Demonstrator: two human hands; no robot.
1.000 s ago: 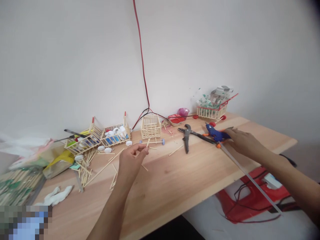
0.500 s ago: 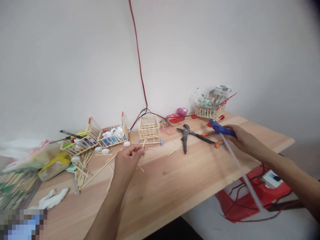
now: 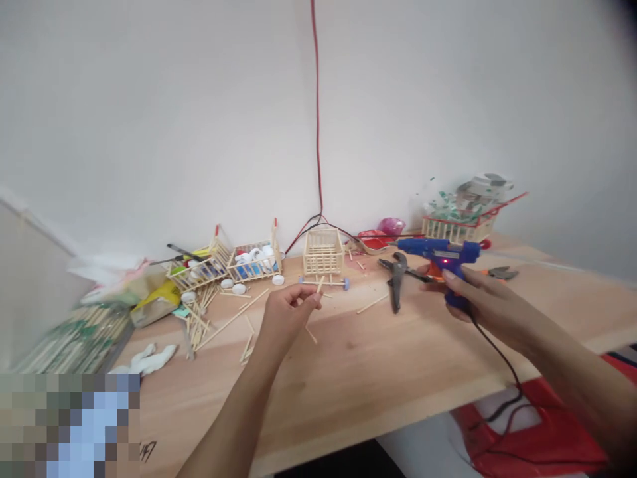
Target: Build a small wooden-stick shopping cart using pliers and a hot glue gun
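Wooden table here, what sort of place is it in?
Probably a small craft workspace: the right hand holds a blue glue gun, with stick-built carts and loose sticks on the table.

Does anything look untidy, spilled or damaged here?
Untidy, yes: loose sticks lie in a jumbled heap beyond the left hand, at mixed angles, with strays across the table. Crumpled wrapping also pokes above the rim of the far-right cart. I see no clear breakage.

A wire [image 3: 318, 119] (mostly red) hangs against the wall [image 3: 199, 119]; a red stool [image 3: 552, 428] stands lower than the table [image 3: 358, 392].
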